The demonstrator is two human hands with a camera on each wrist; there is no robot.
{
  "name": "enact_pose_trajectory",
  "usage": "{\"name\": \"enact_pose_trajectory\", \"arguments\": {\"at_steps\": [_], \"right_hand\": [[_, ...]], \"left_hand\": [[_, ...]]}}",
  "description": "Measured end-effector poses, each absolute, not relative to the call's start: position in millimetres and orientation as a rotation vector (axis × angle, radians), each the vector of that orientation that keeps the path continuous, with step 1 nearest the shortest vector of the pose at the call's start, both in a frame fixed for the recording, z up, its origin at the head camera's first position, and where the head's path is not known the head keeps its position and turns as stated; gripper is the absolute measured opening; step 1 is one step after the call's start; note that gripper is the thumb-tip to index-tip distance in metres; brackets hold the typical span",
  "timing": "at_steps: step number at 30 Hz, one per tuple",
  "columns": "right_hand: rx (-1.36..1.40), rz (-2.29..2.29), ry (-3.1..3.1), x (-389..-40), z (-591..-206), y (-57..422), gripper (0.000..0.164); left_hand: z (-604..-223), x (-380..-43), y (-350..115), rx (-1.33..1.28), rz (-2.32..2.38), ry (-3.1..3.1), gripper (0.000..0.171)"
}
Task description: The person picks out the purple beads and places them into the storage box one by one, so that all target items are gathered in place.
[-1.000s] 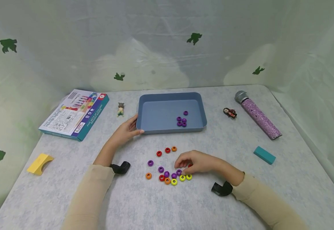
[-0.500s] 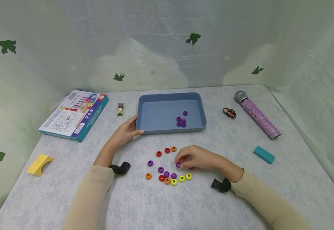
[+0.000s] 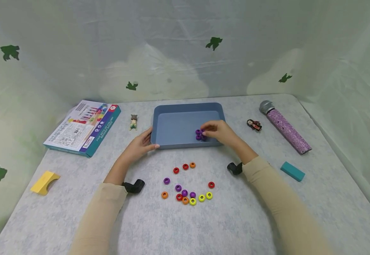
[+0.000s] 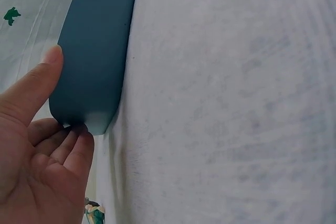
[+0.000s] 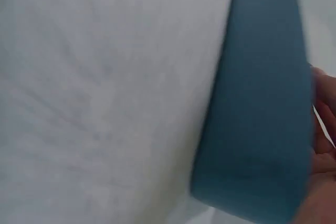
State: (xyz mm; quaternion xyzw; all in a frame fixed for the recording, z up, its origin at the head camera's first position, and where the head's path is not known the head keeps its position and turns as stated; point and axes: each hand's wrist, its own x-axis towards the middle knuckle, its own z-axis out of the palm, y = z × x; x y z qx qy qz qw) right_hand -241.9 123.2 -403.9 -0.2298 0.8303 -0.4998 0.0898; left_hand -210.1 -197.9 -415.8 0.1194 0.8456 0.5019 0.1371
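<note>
The blue-grey tray stands at the back middle of the table, with several purple beads in its right half. My left hand holds the tray's front left corner, thumb at the front and fingers against the left side; the left wrist view shows this thumb at the rim. Inside the tray, low over the purple beads, my right hand pinches a purple bead, mostly hidden by the fingertips. In the right wrist view the tray wall covers most of that hand. Loose purple beads lie in front of the tray.
Red beads, orange beads and yellow beads lie nearby. A flat box, small figurine and yellow arch block stand left; another figurine, glittery microphone and teal block lie right.
My right hand has picked a purple bead from the loose group and carried it forward into the tray. A red bead it covered now shows. My left hand has stayed at the tray corner.
</note>
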Motion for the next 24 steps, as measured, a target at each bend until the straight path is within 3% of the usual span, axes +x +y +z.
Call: {"name": "enact_pose_trajectory", "arguments": {"at_steps": [14, 20, 24], "right_hand": [[-0.508, -1.195, 2.602, -269, -412, 111, 0.019], [-0.554, -1.269, 2.560, -262, -406, 112, 0.028], [-0.725, -1.392, 2.510, -244, -391, 111, 0.033]], "left_hand": [[-414, -210, -197, 0.359, 1.473, 2.430, 0.080], [-417, -211, -197, 0.354, 1.478, 2.431, 0.079], [-417, -211, -198, 0.355, 1.478, 2.435, 0.080]]}}
